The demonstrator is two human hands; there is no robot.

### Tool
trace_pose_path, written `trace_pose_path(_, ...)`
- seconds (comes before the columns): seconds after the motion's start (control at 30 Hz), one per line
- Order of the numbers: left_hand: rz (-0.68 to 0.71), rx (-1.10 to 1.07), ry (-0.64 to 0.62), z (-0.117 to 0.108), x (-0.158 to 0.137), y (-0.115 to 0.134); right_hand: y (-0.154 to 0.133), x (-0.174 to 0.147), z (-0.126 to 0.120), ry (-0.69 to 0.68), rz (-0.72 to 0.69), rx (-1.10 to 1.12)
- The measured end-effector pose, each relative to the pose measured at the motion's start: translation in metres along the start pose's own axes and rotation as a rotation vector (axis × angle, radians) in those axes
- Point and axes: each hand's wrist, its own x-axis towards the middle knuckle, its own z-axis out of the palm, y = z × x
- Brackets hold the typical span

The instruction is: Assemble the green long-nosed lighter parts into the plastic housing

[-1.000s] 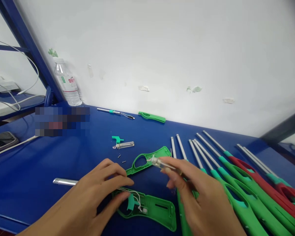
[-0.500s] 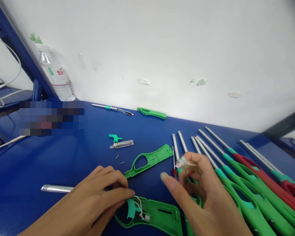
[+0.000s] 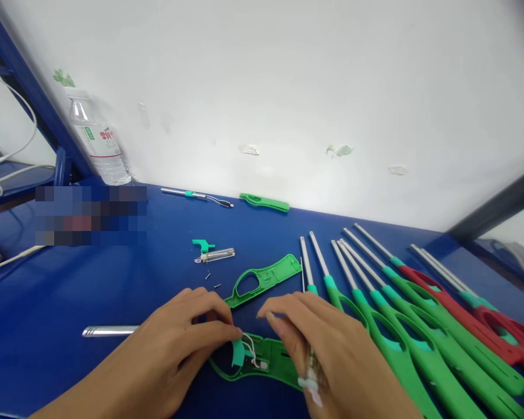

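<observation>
Blue tabletop (image 3: 113, 273), head view: far edge butts a white wall (image 3: 288, 75) with scuffs and stuck scraps, blue frame post (image 3: 30, 99) at the left, dark bar (image 3: 498, 201) at the far-right corner. Water bottle (image 3: 100, 145) stands in the far-left corner, near a pixelated patch (image 3: 78, 215); white cable (image 3: 15, 259) comes in over the left edge.

Open green half-shell (image 3: 277, 356) lies by the near edge, about centre, with teal trigger (image 3: 238, 354) and white wires (image 3: 250, 343) inside. My left hand (image 3: 179, 337) is clamped on its front end; metal tube (image 3: 109, 331) sticks out left from under it. My right hand (image 3: 336, 355) grasps a clear tank (image 3: 312, 369) against the palm, thumb and index tips apart above the shell.

Second half-shell (image 3: 279, 273) sits just beyond both hands; screws (image 3: 208, 276), loose teal piece (image 3: 203, 245) and spare tank (image 3: 218, 255) left of it. Along the far edge: wired rod (image 3: 196, 194), green handle (image 3: 264, 202).

Room: right side is tight, green lighters (image 3: 397, 343) and red lighters (image 3: 445, 297) fan toward the right edge, nearest ones close beside my right hand. Wider blue stretch is left, between tube and cable.
</observation>
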Motion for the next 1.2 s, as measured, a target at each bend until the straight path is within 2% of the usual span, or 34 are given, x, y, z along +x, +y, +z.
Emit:
trace_pose_path(0.1,-0.040,-0.010,-0.007,0.003,-0.002,0.000,0.006,-0.001,0.005,-0.056,-0.039,-0.035)
trace_pose_path(0.27,-0.076,-0.023,-0.013,0.006,-0.003,0.002,0.008,-0.002,0.008,-0.017,-0.042,-0.066)
trace_pose_path(0.37,-0.076,-0.030,0.015,0.007,-0.002,0.003,0.010,-0.005,0.010,-0.055,-0.046,-0.062)
trace_pose_path(0.47,-0.063,-0.026,0.049,0.008,0.000,0.004,0.010,-0.007,0.014,-0.015,-0.026,-0.042)
trace_pose_path(0.6,-0.040,-0.023,0.055,0.009,0.003,0.004,0.010,-0.002,0.014,-0.061,-0.032,-0.050)
trace_pose_path(0.9,-0.012,-0.034,0.084,0.006,0.008,0.007,0.007,0.005,0.016,0.064,-0.132,-0.141)
trace_pose_path(1.2,-0.019,-0.032,0.088,0.005,0.007,0.008,0.007,0.005,0.015,0.059,-0.130,-0.157)
